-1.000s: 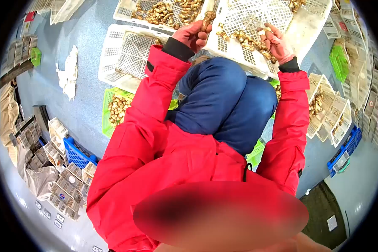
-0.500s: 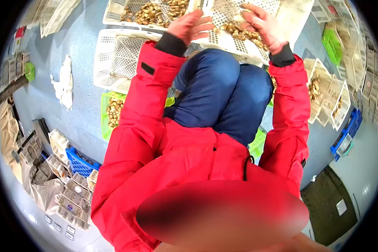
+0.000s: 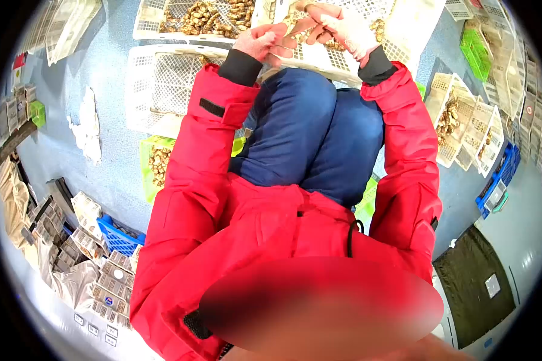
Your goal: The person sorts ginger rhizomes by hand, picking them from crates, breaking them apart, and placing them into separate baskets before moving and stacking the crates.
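Observation:
My left hand (image 3: 265,43) is over the near left edge of the white crate at the top, its fingers curled and blurred toward my right hand; whether it holds anything is unclear. Close beside it, my right hand (image 3: 343,31) is bent with fingers and thumb drawn together over brown knobbly pieces (image 3: 377,29) in that white crate (image 3: 412,37). What the right fingers hold is too small to make out. More brown pieces (image 3: 208,19) lie in the white crate at the top left.
A white crate (image 3: 140,90) stands left of my knees, with a green basket of pieces (image 3: 159,165) below it. White crates (image 3: 454,120) with pieces stand at the right. White cloth (image 3: 87,126) lies on the floor. Blue crates (image 3: 120,236) and stacked crates are at the left.
The piece seen in my left hand a second ago is gone from it. My hands have come closer together, the right one moving left. The whole view has shifted slightly.

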`<state>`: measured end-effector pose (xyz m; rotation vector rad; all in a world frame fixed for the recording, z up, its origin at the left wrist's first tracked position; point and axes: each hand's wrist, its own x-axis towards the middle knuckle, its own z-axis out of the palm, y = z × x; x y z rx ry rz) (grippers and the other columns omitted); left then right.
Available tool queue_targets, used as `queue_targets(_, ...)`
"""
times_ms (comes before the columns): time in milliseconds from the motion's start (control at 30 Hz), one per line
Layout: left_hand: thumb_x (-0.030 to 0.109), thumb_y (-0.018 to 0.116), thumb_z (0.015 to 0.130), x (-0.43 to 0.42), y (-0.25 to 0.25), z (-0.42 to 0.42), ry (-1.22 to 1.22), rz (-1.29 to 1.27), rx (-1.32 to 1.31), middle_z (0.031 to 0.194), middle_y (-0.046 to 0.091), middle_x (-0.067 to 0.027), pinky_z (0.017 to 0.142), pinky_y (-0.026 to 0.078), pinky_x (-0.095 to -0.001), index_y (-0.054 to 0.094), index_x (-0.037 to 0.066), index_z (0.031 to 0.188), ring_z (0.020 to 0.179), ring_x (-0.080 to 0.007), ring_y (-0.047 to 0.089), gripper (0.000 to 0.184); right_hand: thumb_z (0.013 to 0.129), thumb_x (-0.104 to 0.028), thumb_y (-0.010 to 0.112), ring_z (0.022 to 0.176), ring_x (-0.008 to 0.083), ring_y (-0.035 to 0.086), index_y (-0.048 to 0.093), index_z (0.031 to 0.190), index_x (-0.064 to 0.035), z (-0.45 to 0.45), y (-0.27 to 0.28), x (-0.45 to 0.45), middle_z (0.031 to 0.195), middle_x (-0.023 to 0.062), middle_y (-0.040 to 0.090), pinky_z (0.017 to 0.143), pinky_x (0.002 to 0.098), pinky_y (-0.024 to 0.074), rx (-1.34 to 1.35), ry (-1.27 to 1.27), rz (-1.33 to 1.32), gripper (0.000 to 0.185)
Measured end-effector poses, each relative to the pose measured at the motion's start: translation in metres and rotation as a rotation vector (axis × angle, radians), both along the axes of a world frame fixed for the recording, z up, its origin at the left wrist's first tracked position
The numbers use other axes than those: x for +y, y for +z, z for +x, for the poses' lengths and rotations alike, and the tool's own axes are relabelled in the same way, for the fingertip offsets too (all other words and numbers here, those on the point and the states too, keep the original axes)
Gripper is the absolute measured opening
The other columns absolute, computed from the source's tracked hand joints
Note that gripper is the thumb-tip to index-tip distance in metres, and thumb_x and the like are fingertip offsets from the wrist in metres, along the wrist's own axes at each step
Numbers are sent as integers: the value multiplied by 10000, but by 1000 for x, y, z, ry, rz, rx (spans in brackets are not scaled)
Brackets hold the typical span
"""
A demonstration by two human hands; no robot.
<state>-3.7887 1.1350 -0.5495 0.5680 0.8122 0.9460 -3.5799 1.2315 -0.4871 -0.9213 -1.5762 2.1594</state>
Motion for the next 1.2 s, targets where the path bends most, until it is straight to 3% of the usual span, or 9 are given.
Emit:
queue_targets(300,253,479,853,-3,9,-42,543,-214,363,769,600,-48,438,440,-212,540,51,1042,562,-112,555,283,823,-381,513,1062,241,416,225,1314,-214,56,-36,31,1237,107,340,828,425,411,337,-489,-74,593)
queue_targets(500,696,455,668,4,-2,-77,453,-140,-162,1299,311,-215,872,424,-356,160,2,1314,1153,-331,395,993,771,-492,532,1126,311,367,284,1244,-209,35,10,12,1248,126,317,876,520,343,661,-551,-517,605)
queue_targets(633,141,508,825,15,41,50,130,160,248,1131,500,-134,802,468,-338,381,25,1203,973,-242,545,415,771,-470,543,1170,305,312,292,1247,-214,7,30,5,1247,123,297,917,519,299,747,-504,-479,596)
queue_targets(733,168,605,703,19,80,128,314,816,1147,824,568,-93,673,449,-313,588,75,905,768,-242,569,223,780,-390,555,1209,288,237,189,1332,-274,4,16,-5,1309,92,216,914,510,316,727,-391,-326,673)
queue_targets(800,186,596,704,33,73,137,253,750,1033,776,567,-85,642,440,-327,598,79,846,720,-261,558,177,808,-400,507,1209,282,232,191,1335,-286,7,11,-5,1336,79,189,893,497,345,706,-225,518,625)
queue_targets(867,132,591,718,42,56,132,157,768,961,798,598,-88,642,449,-283,603,42,868,705,-187,582,175,834,-211,527,1129,229,356,249,1325,-194,21,-8,18,1292,105,290,830,409,424,726,-524,-233,565)
queue_targets(933,78,578,744,42,48,106,86,539,578,808,608,-63,671,451,-243,595,13,892,738,-123,576,163,839,-216,513,750,124,583,513,1135,-87,27,-21,34,949,25,592,642,236,458,316,-614,317,323)
queue_targets(1033,80,570,779,36,20,65,257,422,638,893,590,-48,700,458,-236,544,16,1017,809,-121,561,248,769,-329,564,889,284,564,547,1052,-106,48,-67,45,950,103,601,755,342,446,-887,-49,773,361)
queue_targets(1200,104,531,803,25,6,56,113,109,263,970,571,-48,694,459,-243,495,17,1090,867,-140,562,301,766,-263,516,995,270,500,568,1018,-198,41,-138,19,1062,109,525,813,358,416,-848,469,1216,266)
